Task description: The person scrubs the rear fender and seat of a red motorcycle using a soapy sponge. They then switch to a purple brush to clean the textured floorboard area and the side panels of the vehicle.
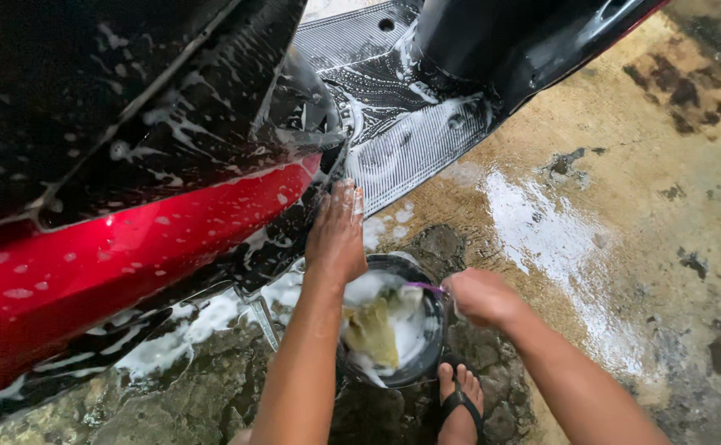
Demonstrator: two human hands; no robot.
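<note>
A sandalled foot (457, 402) is being braced on the wet stone just below the fingers of the right hand (480, 297), which are being kept curled shut around a thin purple handle (425, 287), seemingly so the dark bucket (434, 330) is being steadied at its rim. Inside that rim, a yellowish cloth (373, 331) is being left soaking in white foam, just left of those closed fingers and below the left hand (337, 235). The left hand's fingers are being held flat and extended, gripping nothing, and are being pressed against the soapy lower edge of the scooter (129, 239), probably for support or scrubbing. Beyond those fingertips, the ribbed black footboard (410, 148) is being covered in suds. To the right of both hands, open room is being offered by the wet concrete floor (624, 206).
</note>
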